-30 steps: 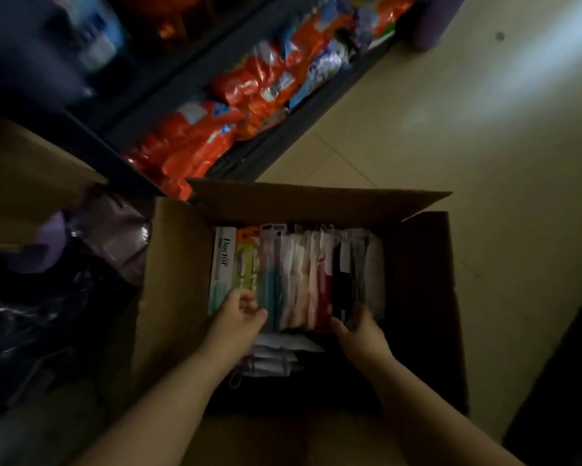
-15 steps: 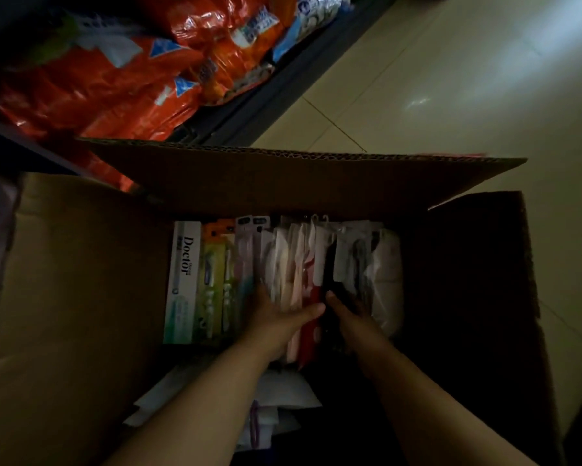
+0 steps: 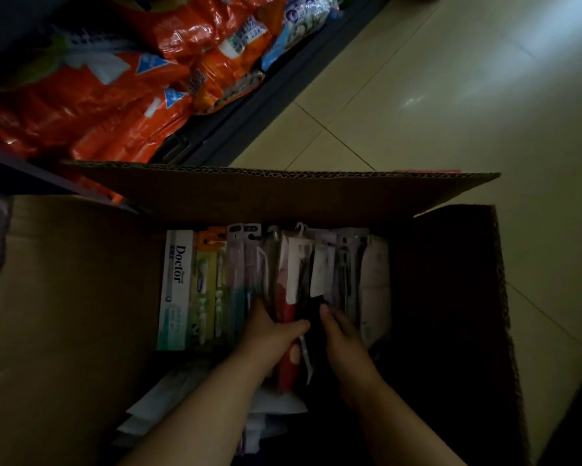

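Hands of one person reach into an open brown cardboard box (image 3: 81, 297) that sits on a pale tiled floor (image 3: 451, 112). Inside the box, against its far wall, flat retail packs (image 3: 319, 270) stand on edge in one tight row like files, so each can be thumbed through and drawn out singly. Nearest the box's left wall stands a white carton printed "Doctor" (image 3: 176, 290). The left hand (image 3: 272, 334) grips a red blister pack with white dots (image 3: 287, 361) near the middle of the box, thumb curled over its front and fingers wedged behind it, probably to lift it. The right hand (image 3: 341, 334), just beside it, digs its fingers among dark packs, parting the row; whether they pinch anything cannot be told.

Count: two hands, one box with three flaps open, one carton, and perhaps a dozen packs, too crowded and dim to number exactly. Beyond the box's far flap, at least four orange plastic bags (image 3: 114, 105) lie on a dark shelf (image 3: 276, 92).
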`<state>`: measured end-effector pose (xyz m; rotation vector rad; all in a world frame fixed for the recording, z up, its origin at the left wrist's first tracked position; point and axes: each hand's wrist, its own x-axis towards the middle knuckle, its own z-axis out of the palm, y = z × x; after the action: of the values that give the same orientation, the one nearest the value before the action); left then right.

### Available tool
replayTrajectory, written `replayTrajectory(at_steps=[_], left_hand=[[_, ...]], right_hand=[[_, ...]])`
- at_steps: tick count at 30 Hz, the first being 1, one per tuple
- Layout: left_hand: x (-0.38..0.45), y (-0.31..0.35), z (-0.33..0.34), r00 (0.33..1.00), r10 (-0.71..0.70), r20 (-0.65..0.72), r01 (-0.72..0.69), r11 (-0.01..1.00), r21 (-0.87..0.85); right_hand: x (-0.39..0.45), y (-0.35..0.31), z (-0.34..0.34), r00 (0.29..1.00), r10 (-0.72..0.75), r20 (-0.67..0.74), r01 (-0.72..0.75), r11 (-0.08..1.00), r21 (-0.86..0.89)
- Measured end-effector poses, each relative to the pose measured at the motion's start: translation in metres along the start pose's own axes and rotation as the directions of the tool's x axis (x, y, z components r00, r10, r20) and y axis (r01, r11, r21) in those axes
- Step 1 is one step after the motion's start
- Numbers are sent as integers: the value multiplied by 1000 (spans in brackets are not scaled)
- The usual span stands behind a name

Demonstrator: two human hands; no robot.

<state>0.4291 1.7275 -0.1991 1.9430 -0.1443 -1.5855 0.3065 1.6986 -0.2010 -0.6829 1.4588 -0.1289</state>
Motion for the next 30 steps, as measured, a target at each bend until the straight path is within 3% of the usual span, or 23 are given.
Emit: replayTrajectory(at_steps=[2,4,5,7,9,11,15,18,22,26,28,30], left_hand=[[-2,3,-10,1000,14,10,-14,999,42],[-4,6,-24,1000,27,-15,-27,999,38],[-7,8,-31,999,29,-22,-29,999,16],[-14,13,-47,999,25,-25,-26,999,-25],[-19,13,-61,1000,26,-5,-26,998,-53],[-24,12,-70,1000,15,-3,-15,996,-90],[-36,14,-80,1000,-25,0,24,979,-202],[-64,31,-84,1000,-3,2,3,968,-251],[-136,67,-87,999,28,-20,-33,962,-272],[-248,126,-94,991,109,-80,-128,946,-297],[-311,164,-98,976,186,-110,-210,934,-290],[-372,197,-101,959,264,-102,-283,917,-283]], right_hand=[[-10,-6,-4,998,-66,-19,63,993,-100],[-12,-13,-14,952,-267,-151,200,915,-351],[-6,-14,-22,907,-348,-236,200,851,-486],[13,-12,-35,881,-331,-337,47,772,-634],[31,-8,-41,918,-227,-324,-47,750,-659],[48,-1,-42,929,-192,-316,-39,800,-599],[48,-14,-49,872,-167,-460,-133,824,-551],[12,-44,-51,856,-190,-480,-128,823,-554],[-97,-102,-35,893,-222,-391,-40,827,-561],[-253,-172,-17,919,-333,-211,172,819,-547],[-329,-207,-5,915,-400,-58,295,759,-581],[-393,-234,7,876,-466,125,429,631,-646]])
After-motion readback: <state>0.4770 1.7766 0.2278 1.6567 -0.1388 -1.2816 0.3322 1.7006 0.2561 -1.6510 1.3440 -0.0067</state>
